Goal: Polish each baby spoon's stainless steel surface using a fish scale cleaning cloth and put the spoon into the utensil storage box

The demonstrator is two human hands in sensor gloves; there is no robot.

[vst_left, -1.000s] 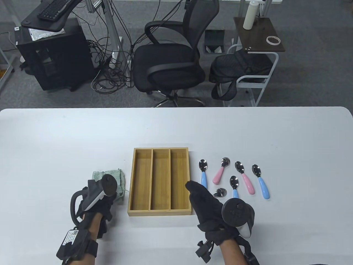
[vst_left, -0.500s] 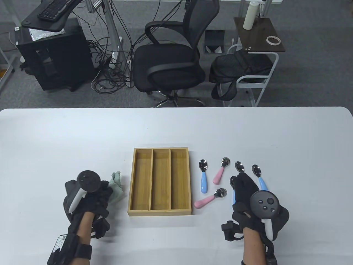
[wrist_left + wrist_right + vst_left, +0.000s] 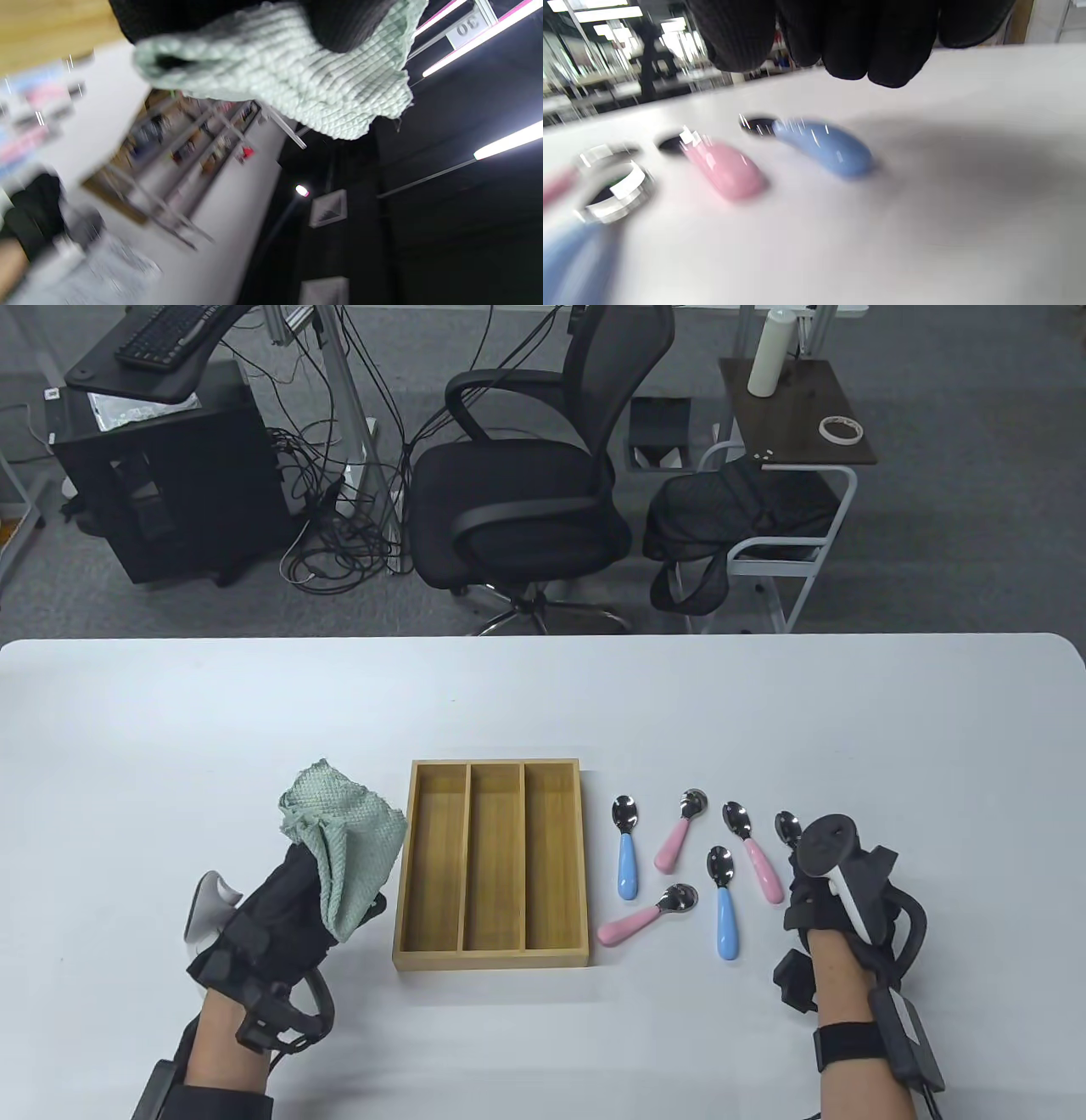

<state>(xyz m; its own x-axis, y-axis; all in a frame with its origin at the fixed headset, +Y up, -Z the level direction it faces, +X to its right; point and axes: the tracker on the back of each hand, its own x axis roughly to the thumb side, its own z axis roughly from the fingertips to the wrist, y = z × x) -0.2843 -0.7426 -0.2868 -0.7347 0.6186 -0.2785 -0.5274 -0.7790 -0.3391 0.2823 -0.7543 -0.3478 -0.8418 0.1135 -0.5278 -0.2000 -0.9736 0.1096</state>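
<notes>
Only readable writing: a tag w/ "30", seen mirrored, upper right of the left wrist view, up by the ceiling lights. Small label on the black box, upper left of the table view, too small to read.

Left hand (image 3: pixel 276 912), lower left of the table view, is raised off the worktop (image 3: pixel 170 729), palm turned up, tracker hanging under it on the left side. Its grip is clamped on the green cloth (image 3: pixel 344 836): fingers curled round the bunched lower part, the rest of the cloth fanning up and draping over the hand, just beside the left wall of the wooden box (image 3: pixel 490 959). In the left wrist view the cloth (image 3: pixel 297 84) hangs from the black glove at the top edge; rest of that pic is blurred.

Right hand (image 3: pixel 827 891), lower right of the table view, back up w/ tracker on top, sits over the handle of the far-right blue spoon (image 3: pixel 787 827); only that spoon's bowl shows past the hand. In the right wrist view the fingertips (image 3: pixel 886 63) hang curled above the worktop, apart from the blue handle (image 3: pixel 831 150) below, holding nothing – grip loose.

Box sits mid-frame, three long slots, nothing in them. Right of it, all on the worktop: blue spoon (image 3: pixel 626 848), pink spoon (image 3: pixel 679 840), pink spoon (image 3: pixel 751 853), blue spoon (image 3: pixel 723 903), and a pink spoon (image 3: pixel 649 916) lying crosswise nearest the box.
</notes>
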